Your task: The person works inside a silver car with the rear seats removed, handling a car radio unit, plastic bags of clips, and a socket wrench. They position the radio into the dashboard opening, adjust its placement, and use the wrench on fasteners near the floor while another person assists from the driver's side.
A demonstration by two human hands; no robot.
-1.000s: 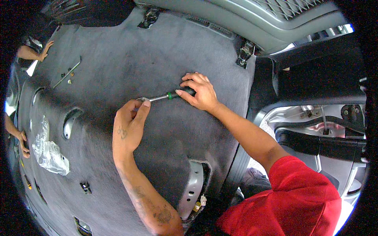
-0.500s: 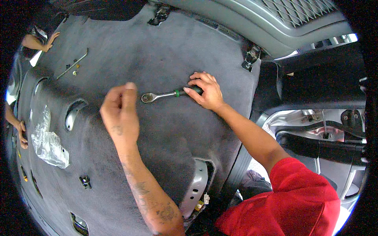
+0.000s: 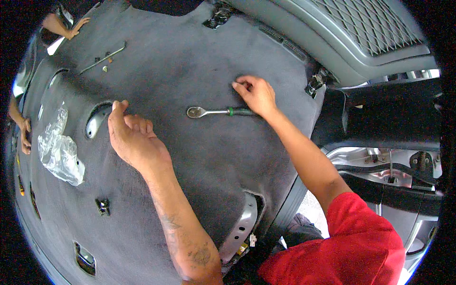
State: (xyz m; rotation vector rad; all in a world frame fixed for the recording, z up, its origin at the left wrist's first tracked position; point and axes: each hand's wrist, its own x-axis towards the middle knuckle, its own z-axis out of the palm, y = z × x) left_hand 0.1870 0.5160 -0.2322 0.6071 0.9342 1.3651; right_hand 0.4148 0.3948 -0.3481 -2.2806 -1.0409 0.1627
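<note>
A ratchet wrench with a green-banded black handle lies on the dark grey carpet. My right hand is just beyond its handle, with my wrist over the handle's end. The fingers are curled, with thumb and forefinger close together; anything between them is too small to make out. My left hand is raised over the carpet, near an oval cutout showing bare metal. Its thumb and forefinger meet and the other fingers curl in. What they hold, if anything, is hidden.
A crumpled clear plastic bag lies at left. A bent metal rod and small clips are at the far left. Another person's hands rest at the left edge. A metal bracket shows through the carpet in front. Door trim borders the far right.
My right hand has let go of the ratchet handle and moved slightly away from me. My left hand has moved left, away from the ratchet head. The whole view has shifted slightly.
</note>
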